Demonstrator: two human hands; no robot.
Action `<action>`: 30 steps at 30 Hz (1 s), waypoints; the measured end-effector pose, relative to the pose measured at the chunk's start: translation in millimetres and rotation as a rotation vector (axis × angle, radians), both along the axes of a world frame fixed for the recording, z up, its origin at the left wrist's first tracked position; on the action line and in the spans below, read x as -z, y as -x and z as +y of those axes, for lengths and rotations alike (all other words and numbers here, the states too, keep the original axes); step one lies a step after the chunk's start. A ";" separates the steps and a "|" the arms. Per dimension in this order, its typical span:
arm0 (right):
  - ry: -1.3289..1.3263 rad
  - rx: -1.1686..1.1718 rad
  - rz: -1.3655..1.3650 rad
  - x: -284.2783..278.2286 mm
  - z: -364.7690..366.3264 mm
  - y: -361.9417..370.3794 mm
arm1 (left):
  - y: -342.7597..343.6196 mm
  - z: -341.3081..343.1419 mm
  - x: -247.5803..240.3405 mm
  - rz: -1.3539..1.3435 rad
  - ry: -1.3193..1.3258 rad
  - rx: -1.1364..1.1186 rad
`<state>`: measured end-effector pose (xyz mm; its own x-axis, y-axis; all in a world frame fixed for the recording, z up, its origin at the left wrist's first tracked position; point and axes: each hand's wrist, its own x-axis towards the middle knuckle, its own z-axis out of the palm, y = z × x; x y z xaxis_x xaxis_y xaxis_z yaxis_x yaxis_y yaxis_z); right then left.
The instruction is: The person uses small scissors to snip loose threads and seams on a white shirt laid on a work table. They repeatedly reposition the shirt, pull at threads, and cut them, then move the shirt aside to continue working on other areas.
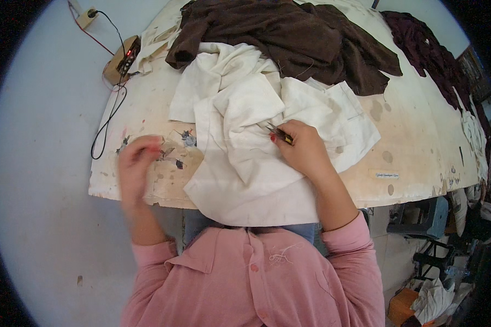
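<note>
snips (279,132) in right grip (303,148), on cloth (240,163)

A pink button-up shirt (256,283) with collar, 2 buttons showing, loose white threads at its chest toward 1 o'clock. Long sleeves pushed up the forearms. Red polish on the fingernails. Blue jeans (305,231) beneath.

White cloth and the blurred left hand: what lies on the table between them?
In the head view, small dark scraps lie on the worn table between the left hand and the white cloth.
</note>
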<state>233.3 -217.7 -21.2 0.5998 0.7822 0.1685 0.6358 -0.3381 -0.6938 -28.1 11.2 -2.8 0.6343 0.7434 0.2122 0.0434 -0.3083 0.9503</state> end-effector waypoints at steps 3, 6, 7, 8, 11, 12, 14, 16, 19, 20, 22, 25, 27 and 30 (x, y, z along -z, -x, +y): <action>-0.010 0.008 -0.013 -0.5 1.6 2.2 | 113.0 45.1 -4.3 -0.095 -0.035 -0.398; -0.023 -0.003 -0.001 -0.5 0.7 1.6 | 176.0 33.2 -29.0 0.297 -0.544 -0.972; -0.043 -0.012 0.003 1.1 0.2 -0.4 | 183.9 23.0 -36.4 0.517 -0.825 -1.148; -0.063 -0.018 0.009 2.4 -1.1 -1.4 | 186.4 16.1 -39.4 0.747 -1.112 -1.306; -0.264 0.062 0.100 1.8 -1.0 3.2 | 159.5 -6.1 -37.8 0.316 -0.685 -1.153; -0.263 0.064 0.113 -0.4 -4.4 7.4 | 142.3 -4.5 -26.9 0.224 -0.610 -1.016; -0.264 0.034 0.162 -6.0 -6.9 18.7 | 107.1 -3.6 -6.7 0.182 -0.540 -0.779; -0.161 0.003 -0.031 -9.1 -5.5 41.9 | 49.8 -17.1 -1.5 0.241 -0.550 -0.507; -0.024 -0.049 -0.100 -10.5 -4.1 56.8 | -17.8 -32.4 27.9 0.438 -0.796 -0.181; 0.017 -0.066 -0.094 -7.4 -1.8 57.4 | -35.3 -45.2 31.9 0.642 -0.967 -0.228; -0.216 0.003 -0.062 -3.9 -9.9 49.9 | -55.8 -60.7 36.2 0.625 -0.977 -0.213; -0.348 0.267 0.062 -10.4 -30.8 47.1 | -61.4 -58.3 23.8 0.431 -0.639 -0.032; -0.403 0.212 -0.083 -9.5 -34.3 54.2 | -54.0 -55.9 13.9 0.220 -0.156 0.124; -0.404 0.242 -0.102 -24.1 -25.2 58.5 | -31.2 -60.3 11.0 -0.131 0.579 0.292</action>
<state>174.8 -242.9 2.9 0.7212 0.4816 0.4979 0.6439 -0.2011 -0.7382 3.1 -49.1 -13.8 0.8234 0.5616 -0.0811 -0.0915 0.2725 0.9578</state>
